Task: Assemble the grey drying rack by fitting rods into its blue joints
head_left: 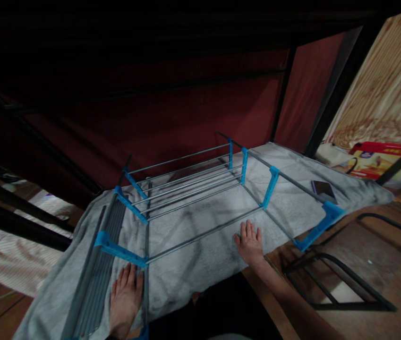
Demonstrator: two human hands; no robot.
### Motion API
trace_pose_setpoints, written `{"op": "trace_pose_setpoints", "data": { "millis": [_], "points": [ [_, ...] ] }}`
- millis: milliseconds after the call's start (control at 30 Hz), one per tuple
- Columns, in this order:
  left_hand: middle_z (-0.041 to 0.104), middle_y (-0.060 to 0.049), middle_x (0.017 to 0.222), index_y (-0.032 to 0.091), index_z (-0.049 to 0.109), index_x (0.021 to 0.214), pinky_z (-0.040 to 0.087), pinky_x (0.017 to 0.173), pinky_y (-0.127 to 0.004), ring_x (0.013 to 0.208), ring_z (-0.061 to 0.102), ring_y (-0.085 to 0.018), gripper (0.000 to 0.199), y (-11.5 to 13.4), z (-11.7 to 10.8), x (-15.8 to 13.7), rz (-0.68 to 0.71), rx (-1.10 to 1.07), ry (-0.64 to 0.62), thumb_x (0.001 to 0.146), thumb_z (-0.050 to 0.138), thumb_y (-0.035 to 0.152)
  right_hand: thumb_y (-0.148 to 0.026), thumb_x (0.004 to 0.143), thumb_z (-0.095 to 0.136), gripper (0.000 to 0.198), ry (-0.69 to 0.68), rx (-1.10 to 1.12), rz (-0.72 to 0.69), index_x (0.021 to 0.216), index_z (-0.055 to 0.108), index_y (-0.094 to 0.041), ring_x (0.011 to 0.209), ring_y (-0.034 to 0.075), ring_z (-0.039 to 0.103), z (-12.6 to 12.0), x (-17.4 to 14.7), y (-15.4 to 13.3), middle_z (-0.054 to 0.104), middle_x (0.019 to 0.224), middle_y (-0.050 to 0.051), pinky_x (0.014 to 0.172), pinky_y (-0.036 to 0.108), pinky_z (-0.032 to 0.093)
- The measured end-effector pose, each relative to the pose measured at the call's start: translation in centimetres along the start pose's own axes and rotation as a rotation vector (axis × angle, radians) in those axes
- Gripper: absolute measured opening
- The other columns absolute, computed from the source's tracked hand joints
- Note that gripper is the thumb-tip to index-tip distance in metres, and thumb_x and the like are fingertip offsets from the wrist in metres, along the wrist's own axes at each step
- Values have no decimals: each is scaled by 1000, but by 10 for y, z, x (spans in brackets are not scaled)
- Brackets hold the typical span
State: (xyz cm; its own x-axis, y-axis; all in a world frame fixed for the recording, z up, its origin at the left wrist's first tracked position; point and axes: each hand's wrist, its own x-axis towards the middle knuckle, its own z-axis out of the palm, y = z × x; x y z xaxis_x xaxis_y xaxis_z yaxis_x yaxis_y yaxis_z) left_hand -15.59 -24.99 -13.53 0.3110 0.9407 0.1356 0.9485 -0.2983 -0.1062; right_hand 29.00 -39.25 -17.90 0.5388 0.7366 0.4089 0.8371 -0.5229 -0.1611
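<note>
A partly assembled rack of grey metal tubes [205, 233] and blue plastic connectors [271, 187] lies on a grey cloth [193, 264]. Thin rods run across its far section. My left hand [126, 293] rests flat with fingers stretched, just below a blue connector [122, 250] and beside a side tube. To its left lies a bundle of loose grey rods [96, 283]. My right hand [250, 242] is spread palm down on the cloth, inside the frame and near the front cross tube. Neither hand holds anything.
A dark phone-like object [323, 190] lies on the cloth at the right. A black metal frame [342, 283] stands on the floor at lower right. Behind the rack rises a dark red panel [193, 118]. A red and yellow box [380, 163] sits farther right.
</note>
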Motion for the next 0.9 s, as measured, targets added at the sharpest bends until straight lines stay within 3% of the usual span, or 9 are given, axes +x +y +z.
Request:
{"op": "trace_pose_setpoints", "data": {
  "millis": [233, 433, 633, 767, 900],
  "points": [
    [51, -18, 156, 8, 50, 152, 32, 121, -51, 148, 42, -32, 64, 7, 2, 0, -84, -108, 86, 98, 30, 35, -39, 104, 36, 62, 71, -6, -28, 151, 50, -1, 143, 38, 47, 1, -4, 1, 47, 155, 28, 120, 60, 23],
    [51, -18, 156, 5, 57, 146, 29, 123, -50, 148, 42, -32, 62, 9, 0, -3, -56, -43, 91, 99, 27, 32, -41, 104, 35, 64, -23, 1, -14, 151, 50, -1, 146, 39, 43, 2, -5, 4, 42, 158, 27, 122, 61, 19],
    [52, -16, 155, 8, 56, 148, 29, 122, -54, 149, 41, -32, 61, 13, 1, -6, -74, -25, 118, 100, 29, 33, -43, 102, 34, 66, -25, 22, -21, 149, 52, 0, 146, 40, 42, 7, -5, 8, 41, 159, 28, 121, 61, 20],
    [51, -16, 156, 10, 56, 148, 29, 121, -54, 148, 41, -33, 60, 10, -1, -8, -42, -47, 97, 98, 32, 32, -45, 99, 33, 63, -101, 183, 30, 144, 59, -10, 143, 34, 47, 10, 0, 28, 51, 155, 20, 120, 57, 29],
    [52, -15, 156, 15, 59, 146, 29, 121, -55, 149, 40, -32, 57, 2, -2, -10, 10, -58, 66, 98, 32, 28, -49, 94, 37, 59, -64, 453, 110, 131, 66, -13, 134, 31, 54, 5, 15, 72, 57, 146, 20, 112, 48, 44]
  ]
}}
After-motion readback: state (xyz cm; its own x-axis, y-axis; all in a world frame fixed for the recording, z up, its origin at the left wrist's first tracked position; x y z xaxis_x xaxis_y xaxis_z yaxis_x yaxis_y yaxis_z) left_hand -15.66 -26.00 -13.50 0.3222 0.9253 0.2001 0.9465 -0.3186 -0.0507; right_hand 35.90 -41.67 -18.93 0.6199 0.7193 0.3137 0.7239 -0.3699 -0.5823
